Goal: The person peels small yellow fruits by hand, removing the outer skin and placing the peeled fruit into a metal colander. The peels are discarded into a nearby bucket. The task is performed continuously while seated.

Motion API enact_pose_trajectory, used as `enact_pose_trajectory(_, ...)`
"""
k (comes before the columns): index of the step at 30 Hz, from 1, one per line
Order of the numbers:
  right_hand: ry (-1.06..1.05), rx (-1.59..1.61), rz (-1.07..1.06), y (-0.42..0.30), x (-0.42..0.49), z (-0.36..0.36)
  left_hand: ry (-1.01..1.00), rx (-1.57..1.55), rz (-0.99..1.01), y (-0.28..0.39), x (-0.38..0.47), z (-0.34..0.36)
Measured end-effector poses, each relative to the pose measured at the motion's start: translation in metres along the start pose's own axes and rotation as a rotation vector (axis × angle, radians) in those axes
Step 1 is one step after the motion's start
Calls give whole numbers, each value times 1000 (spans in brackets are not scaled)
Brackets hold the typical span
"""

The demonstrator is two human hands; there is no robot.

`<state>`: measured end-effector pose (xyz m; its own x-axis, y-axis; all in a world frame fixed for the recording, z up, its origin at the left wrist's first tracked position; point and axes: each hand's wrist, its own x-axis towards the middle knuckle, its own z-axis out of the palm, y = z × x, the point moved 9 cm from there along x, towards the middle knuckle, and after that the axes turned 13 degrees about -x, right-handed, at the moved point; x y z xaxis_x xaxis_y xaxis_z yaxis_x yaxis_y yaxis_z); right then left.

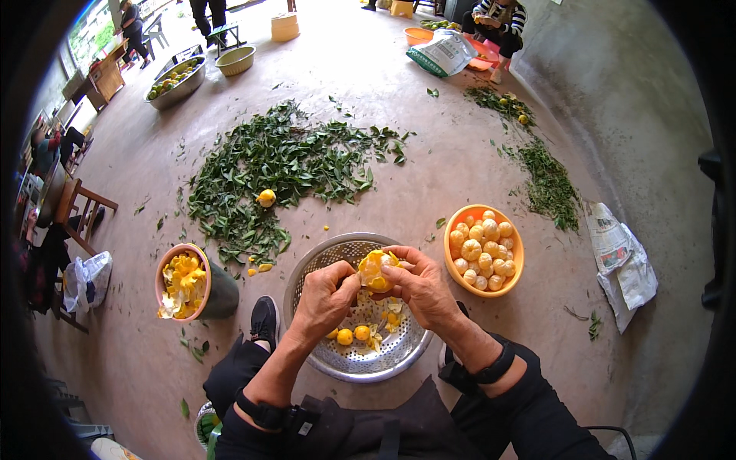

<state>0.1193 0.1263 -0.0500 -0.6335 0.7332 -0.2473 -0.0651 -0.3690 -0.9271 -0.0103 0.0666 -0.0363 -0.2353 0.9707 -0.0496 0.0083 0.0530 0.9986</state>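
Note:
A partly peeled mandarin [378, 271] is held over a perforated steel colander [368, 372]. My right hand [422, 287] grips it from the right, thumb across the bared segments. The fingertips of my left hand [328, 293] pinch at its left edge, on the peel as far as can be told. Unpeeled mandarins [345, 337] and bits of peel [375, 339] lie in the colander. To the right, an orange basin [521, 264] holds many peeled mandarins [471, 249]. At the left, a bucket [221, 290] is filled with yellow peels [187, 276].
A heap of green leaves [282, 155] lies ahead with one mandarin [266, 198] on it. More leaves [546, 178] and a white sack [627, 264] are at the right. Farther off stand a basin of fruit [187, 92] and a seated person [503, 23]. A wooden stool [72, 201] is at the left.

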Motion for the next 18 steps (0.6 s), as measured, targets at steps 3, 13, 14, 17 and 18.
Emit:
enact_pose_trajectory(3,32,-71,-54,-4,0,-1,-12,7,-13,2,0,1)
enact_pose_trajectory(13,-7,-42,-9,2,0,-2,-15,-124,-125,-5,-2,4)
enact_pose_trajectory(14,-7,6,-1,3,1,-2,-8,-147,-104,-3,-2,3)
enact_pose_trajectory(17,6,-17,-20,0,1,-3,5,-170,-93,0,-1,4)
enact_pose_trajectory(18,8,-44,-22,0,1,-3,-7,-162,-96,0,-1,5)
